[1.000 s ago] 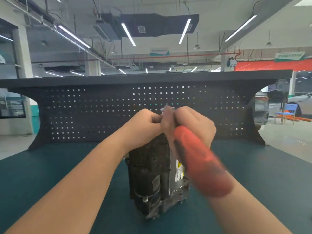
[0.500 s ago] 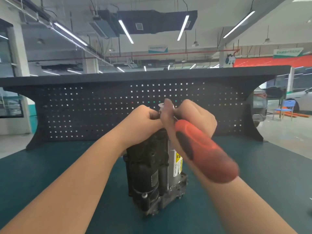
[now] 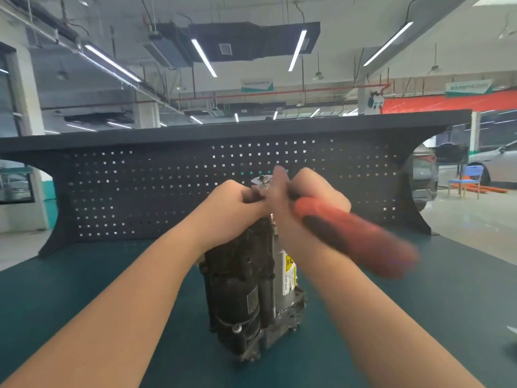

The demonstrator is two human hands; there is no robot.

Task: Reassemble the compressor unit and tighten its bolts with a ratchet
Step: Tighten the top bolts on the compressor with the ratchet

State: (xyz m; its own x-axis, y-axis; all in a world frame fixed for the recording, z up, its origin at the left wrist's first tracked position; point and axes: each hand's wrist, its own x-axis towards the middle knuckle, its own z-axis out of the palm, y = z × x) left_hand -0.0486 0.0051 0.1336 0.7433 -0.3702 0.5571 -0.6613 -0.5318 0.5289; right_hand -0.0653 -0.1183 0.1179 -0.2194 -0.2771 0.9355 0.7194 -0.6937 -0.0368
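We are bracing the compressor unit (image 3: 246,284), standing upright mid-bench (image 3: 84,289), with our left hand (image 3: 235,208) curled over its top; our right hand (image 3: 313,191) is gripping the blurred ratchet (image 3: 349,233); we are judging short, square swings safest against slipping.

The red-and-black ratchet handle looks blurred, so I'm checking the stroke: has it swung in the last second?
Yes. The red-and-black ratchet handle has swung rightward, away from the compressor's yellow warning label.

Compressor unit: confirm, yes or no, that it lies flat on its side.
No, the compressor unit stands upright on the green bench top.
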